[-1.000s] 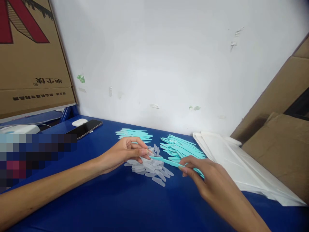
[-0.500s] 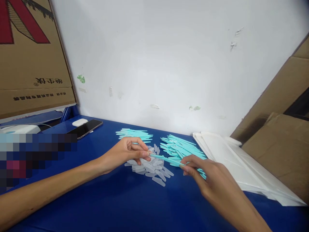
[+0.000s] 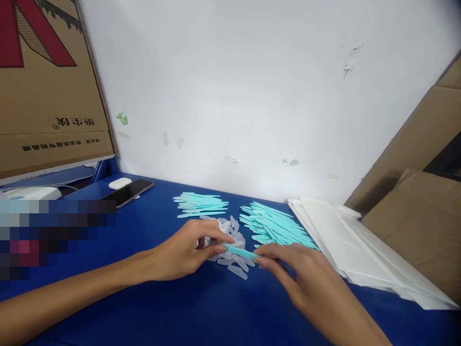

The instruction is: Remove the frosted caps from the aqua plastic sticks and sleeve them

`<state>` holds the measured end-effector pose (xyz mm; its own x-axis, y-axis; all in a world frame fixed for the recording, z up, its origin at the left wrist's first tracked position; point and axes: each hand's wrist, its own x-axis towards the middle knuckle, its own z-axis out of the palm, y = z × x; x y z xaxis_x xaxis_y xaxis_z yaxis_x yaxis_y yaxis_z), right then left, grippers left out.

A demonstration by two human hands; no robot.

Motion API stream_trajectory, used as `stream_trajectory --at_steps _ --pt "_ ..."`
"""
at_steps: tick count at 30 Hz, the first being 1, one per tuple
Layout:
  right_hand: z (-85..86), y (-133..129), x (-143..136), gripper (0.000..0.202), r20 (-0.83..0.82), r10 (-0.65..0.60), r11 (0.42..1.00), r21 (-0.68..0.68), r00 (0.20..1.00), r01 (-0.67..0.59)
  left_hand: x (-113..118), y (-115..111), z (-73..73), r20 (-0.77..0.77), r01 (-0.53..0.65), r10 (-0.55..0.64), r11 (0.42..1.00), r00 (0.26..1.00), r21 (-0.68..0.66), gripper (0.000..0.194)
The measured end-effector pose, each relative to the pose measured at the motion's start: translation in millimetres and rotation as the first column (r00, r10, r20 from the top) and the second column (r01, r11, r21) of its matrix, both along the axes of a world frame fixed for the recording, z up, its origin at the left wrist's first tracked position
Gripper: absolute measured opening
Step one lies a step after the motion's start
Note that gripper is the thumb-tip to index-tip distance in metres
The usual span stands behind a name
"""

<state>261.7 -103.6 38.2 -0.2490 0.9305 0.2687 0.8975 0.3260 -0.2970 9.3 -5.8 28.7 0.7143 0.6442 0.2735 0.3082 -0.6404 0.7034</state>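
Between my two hands runs a thin turquoise eyebrow razor (image 3: 242,252), held over a pile of translucent blade caps (image 3: 237,270). The fingers of my left hand (image 3: 196,245) pinch its left end; whether a cap sits there is hidden by the fingertips. My right hand (image 3: 293,266) grips the other end between thumb and fingers. Behind the caps lie two groups of similar razors: a smaller left group (image 3: 201,203) and a larger right group (image 3: 277,223) just beyond my right hand.
White flat bags or sheets (image 3: 334,240) lie at the right beside cardboard (image 3: 414,221). At the left are a phone (image 3: 131,192), a white case (image 3: 120,183) and a large printed carton (image 3: 54,96). A white wall (image 3: 230,96) rises behind the blue table (image 3: 201,312).
Both hands have come lower and nearer to me with the razor, and the right hand has moved left, closer to the left one. Less of the razor shows between them.
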Motion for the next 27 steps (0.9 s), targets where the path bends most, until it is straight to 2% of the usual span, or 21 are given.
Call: stream_trajectory --at_steps 2,4,6,8,9,11,14,18,22,27 --pt "-1.5 2.9 7.3 0.032 -0.004 -0.107 0.991 0.079 0.994 0.107 -2.8 8.7 -1.6 -0.003 -0.052 0.053 0.989 0.999 0.138 0.023" --pt "-5.0 6.5 19.6 0.036 0.024 -0.266 0.958 0.119 0.964 0.262 -9.3 24.2 -3.8 0.013 -0.185 0.188 0.949 0.982 0.256 0.023" --pt "-10.0 10.0 33.3 0.034 0.123 -0.390 0.920 0.085 0.913 0.382 -18.7 43.7 -6.8 -0.017 -0.327 0.359 0.867 0.933 0.375 0.026" --pt "-14.7 12.8 44.1 0.027 0.234 -0.439 0.895 0.023 0.868 0.446 -28.5 62.4 -11.4 -0.134 -0.358 0.476 0.792 0.869 0.495 0.030" --pt "-16.4 13.9 47.4 0.025 0.270 -0.449 0.883 -0.008 0.852 0.468 -32.8 70.1 -14.2 -0.160 -0.358 0.496 0.781 0.853 0.511 0.031" --pt "-18.0 15.2 49.8 0.022 0.305 -0.463 0.862 -0.064 0.832 0.503 -38.9 80.8 -20.2 -0.213 -0.344 0.515 0.774 0.831 0.531 0.032" --pt "-17.0 15.9 47.4 0.019 0.310 -0.483 0.834 -0.120 0.819 0.538 -41.7 84.9 -27.7 -0.250 -0.311 0.514 0.768 0.821 0.559 0.034" --pt "-17.1 16.2 46.7 0.017 0.340 -0.464 0.817 -0.194 0.818 0.544 -38.2 80.6 -32.0 -0.289 -0.177 0.430 0.766 0.855 0.618 0.030" --pt "-20.6 16.8 49.4 0.017 0.346 -0.427 0.814 -0.256 0.836 0.522 -35.7 81.0 -36.2 -0.347 -0.034 0.343 0.752 0.873 0.658 0.023" --pt "-19.5 16.2 47.1 0.017 0.349 -0.413 0.820 -0.260 0.841 0.510 -35.3 85.0 -41.9 -0.372 0.025 0.334 0.714 0.866 0.699 0.023"
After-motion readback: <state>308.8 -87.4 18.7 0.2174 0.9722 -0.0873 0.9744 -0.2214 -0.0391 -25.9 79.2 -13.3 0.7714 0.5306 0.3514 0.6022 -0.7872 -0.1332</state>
